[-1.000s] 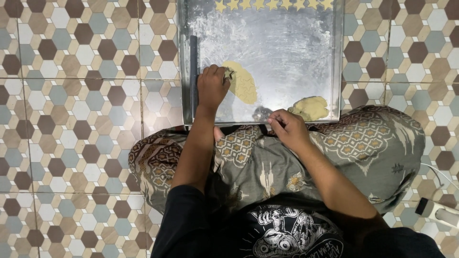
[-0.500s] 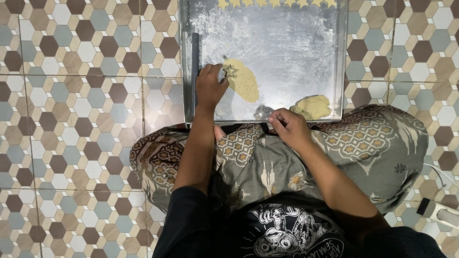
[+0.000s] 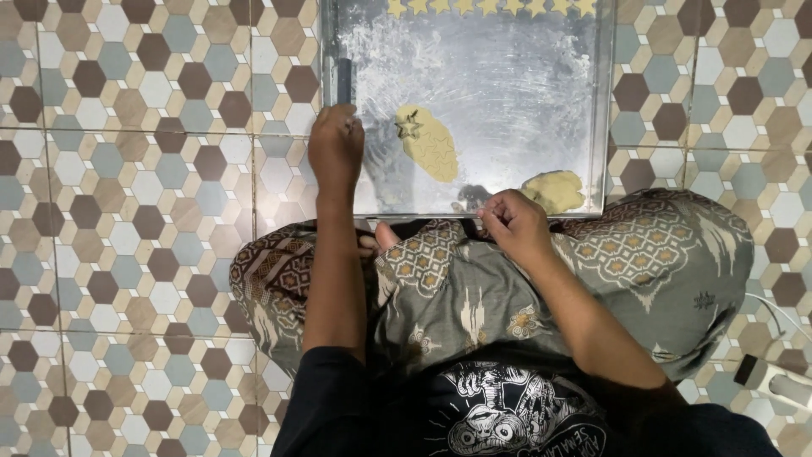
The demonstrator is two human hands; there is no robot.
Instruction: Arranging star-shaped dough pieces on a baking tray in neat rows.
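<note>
A person sits cross-legged on a hexagon-patterned tile floor (image 3: 127,211) facing a floured metal tray (image 3: 541,110). A row of yellow star-shaped dough pieces (image 3: 491,7) already lies along the tray's far edge, so some cutting is done. The flattened oval of dough (image 3: 433,145) sits mid-tray and carries one clean star-shaped hole (image 3: 409,126) near its upper left end, with fainter star impressions across the rest; most of this sheet appears not yet lifted out. A separate unrolled lump of dough (image 3: 554,189) rests at the tray's near right corner, touching nothing else, and in my judgement remains to be worked. The left hand (image 3: 336,145) is closed at the tray's left rim, just beside a dark upright handle-like tool (image 3: 344,80); what its fingers enclose cannot be determined. The right hand (image 3: 513,222) is pinched at the tray's near edge over a small dark object that cannot be identified. No packages, labels or signs are visible on floor or tray. A white plug-like device with a cable (image 3: 774,381) lies at the lower right, well apart from the work.
</note>
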